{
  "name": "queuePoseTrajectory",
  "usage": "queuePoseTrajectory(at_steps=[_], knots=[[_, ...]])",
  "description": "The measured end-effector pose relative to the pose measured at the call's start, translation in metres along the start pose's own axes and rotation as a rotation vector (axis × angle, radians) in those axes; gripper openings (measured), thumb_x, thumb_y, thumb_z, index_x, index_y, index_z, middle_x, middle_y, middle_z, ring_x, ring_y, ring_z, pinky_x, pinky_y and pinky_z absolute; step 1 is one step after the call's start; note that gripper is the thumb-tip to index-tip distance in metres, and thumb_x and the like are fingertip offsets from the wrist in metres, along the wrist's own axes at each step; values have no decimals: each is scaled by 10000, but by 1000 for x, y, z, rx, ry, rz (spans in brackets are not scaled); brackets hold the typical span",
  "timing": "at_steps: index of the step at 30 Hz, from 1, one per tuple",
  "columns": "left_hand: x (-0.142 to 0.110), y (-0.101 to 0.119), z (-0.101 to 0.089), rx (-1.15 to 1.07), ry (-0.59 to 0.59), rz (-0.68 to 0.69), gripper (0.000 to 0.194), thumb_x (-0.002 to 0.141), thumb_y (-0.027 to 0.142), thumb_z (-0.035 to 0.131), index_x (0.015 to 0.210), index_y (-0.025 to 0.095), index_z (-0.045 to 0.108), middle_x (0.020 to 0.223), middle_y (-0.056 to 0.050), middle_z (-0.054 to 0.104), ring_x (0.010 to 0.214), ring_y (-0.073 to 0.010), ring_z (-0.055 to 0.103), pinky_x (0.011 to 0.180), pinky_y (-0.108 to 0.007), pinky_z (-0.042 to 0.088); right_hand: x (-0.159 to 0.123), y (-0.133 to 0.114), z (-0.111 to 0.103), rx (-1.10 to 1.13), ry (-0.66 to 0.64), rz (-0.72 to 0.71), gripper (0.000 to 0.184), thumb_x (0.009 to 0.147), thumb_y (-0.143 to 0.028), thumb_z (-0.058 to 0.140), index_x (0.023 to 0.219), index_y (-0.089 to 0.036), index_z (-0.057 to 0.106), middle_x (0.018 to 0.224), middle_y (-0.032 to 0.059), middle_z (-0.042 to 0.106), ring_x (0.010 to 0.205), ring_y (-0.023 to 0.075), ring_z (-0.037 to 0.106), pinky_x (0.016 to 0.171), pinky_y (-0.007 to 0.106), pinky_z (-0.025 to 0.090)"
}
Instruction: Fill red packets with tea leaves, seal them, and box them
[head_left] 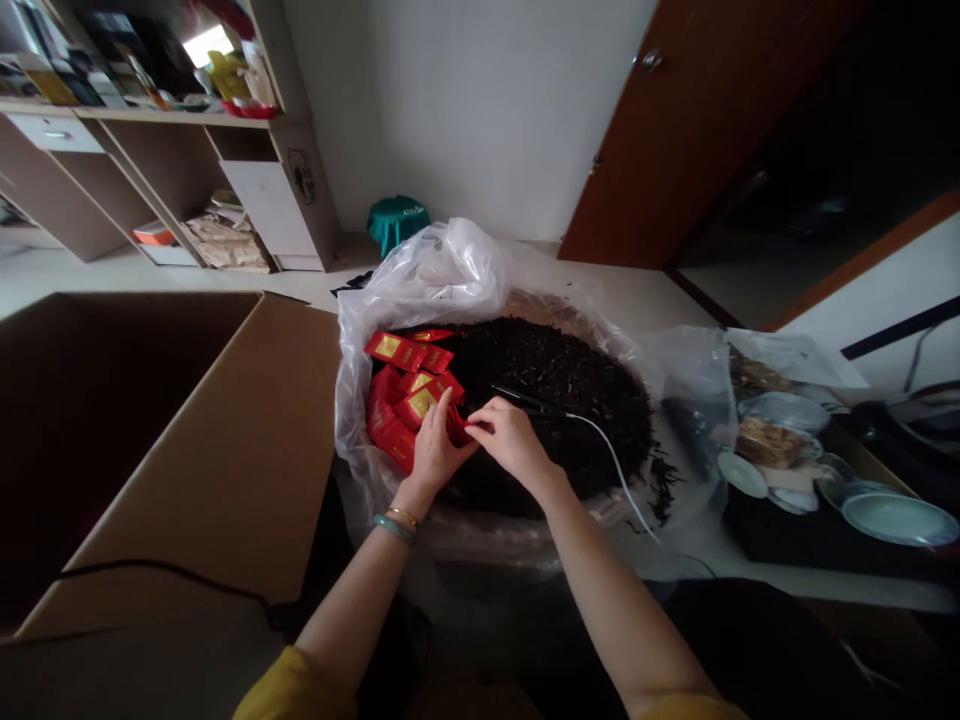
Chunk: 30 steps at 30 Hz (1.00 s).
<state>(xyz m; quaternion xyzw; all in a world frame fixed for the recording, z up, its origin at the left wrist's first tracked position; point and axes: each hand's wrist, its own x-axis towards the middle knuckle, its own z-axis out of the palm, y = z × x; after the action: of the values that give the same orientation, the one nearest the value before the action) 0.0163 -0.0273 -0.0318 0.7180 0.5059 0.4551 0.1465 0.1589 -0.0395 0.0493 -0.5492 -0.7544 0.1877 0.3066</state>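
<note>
Between my two hands is a small red packet (pixel 456 428), partly hidden by my fingers. My left hand (pixel 435 448) is closed around its left side. The fingers of my right hand (pixel 511 438) pinch its right edge. Just beyond and left of my hands lie several red packets (pixel 394 348) with gold labels, heaped on dark, dry leaf-like material (pixel 555 365). That material fills a wide container lined with clear plastic (pixel 465 265). A slim black device (pixel 525 400) with a white cable (pixel 619 465) rests on the dark leaves beside my right hand.
A large open cardboard box (pixel 247 450) stands at the left. Dishes (pixel 900 518) and bags of brown material (pixel 776 440) sit at the right. Behind are a teal-covered bin (pixel 397 222), a shelf desk (pixel 277 200) and a brown door (pixel 637 150).
</note>
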Motion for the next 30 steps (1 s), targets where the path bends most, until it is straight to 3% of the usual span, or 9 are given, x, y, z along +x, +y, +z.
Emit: queuePoseTrajectory(at_steps=[4, 6, 9, 13, 17, 21, 25, 28, 30], knots=[[1, 2, -1, -45, -5, 4, 788, 685, 286, 749, 1364, 204, 357, 1203, -108, 604, 1052, -235, 612, 897, -392, 518, 2, 5, -4, 60, 86, 2, 72, 788, -166, 645, 739, -184, 695, 767, 27, 628, 669, 136, 607, 674, 260, 502], [2, 2, -1, -70, -17, -12, 760, 687, 279, 754, 1342, 200, 378, 1145, -91, 626, 1000, -217, 630, 861, -372, 533, 3, 7, -6, 88, 128, 31, 44, 775, -169, 650, 805, -179, 681, 823, 30, 632, 625, 118, 594, 654, 255, 506], [1, 2, -1, -104, -43, -6, 729, 683, 266, 764, 1313, 204, 402, 1114, -76, 635, 978, -205, 637, 836, -357, 541, 5, 7, -5, 94, 142, 74, 194, 727, -142, 671, 917, -177, 667, 838, 24, 635, 580, 105, 578, 624, 247, 500], [1, 3, -1, -129, -64, 21, 743, 659, 233, 785, 1300, 207, 411, 1110, -72, 640, 999, -206, 632, 828, -349, 544, 9, 1, -5, 98, 169, 58, 72, 752, -150, 596, 751, -180, 661, 706, 20, 649, 612, 137, 602, 643, 256, 492], [1, 4, -2, -140, -65, -3, 760, 652, 227, 789, 1308, 217, 405, 1123, -77, 637, 999, -210, 638, 812, -343, 549, 10, 1, -16, 224, 286, 129, 63, 743, -234, 586, 721, -189, 623, 660, 12, 656, 580, 149, 600, 610, 261, 494], [1, 5, -3, -202, -74, -46, 760, 667, 229, 779, 1319, 226, 390, 1137, -80, 633, 833, -160, 673, 742, -306, 563, 3, 13, -27, 315, 426, 219, 156, 778, -319, 555, 805, -177, 612, 718, 28, 653, 564, 142, 585, 593, 275, 509], [0, 6, -3, -246, -66, -33, 746, 680, 254, 773, 1321, 226, 391, 1170, -96, 632, 937, -191, 666, 782, -321, 562, -7, 21, -25, 189, 234, 56, 166, 777, -201, 540, 887, -186, 663, 923, 59, 639, 656, 136, 604, 636, 284, 529], [0, 6, -6, -273, -83, -11, 650, 747, 273, 717, 1317, 212, 410, 1199, -106, 629, 1059, -214, 632, 883, -356, 532, -11, 20, -19, 66, 40, -136, 299, 782, -95, 510, 984, -227, 687, 1095, 76, 597, 976, 193, 599, 843, 357, 520], [1, 8, -9, -278, -100, -25, 509, 835, 275, 613, 1305, 193, 436, 1199, -112, 632, 1082, -212, 623, 924, -365, 509, -10, 20, -15, -37, -12, -182, 258, 779, -103, 572, 968, -224, 700, 1117, 88, 584, 1093, 231, 537, 956, 431, 462]])
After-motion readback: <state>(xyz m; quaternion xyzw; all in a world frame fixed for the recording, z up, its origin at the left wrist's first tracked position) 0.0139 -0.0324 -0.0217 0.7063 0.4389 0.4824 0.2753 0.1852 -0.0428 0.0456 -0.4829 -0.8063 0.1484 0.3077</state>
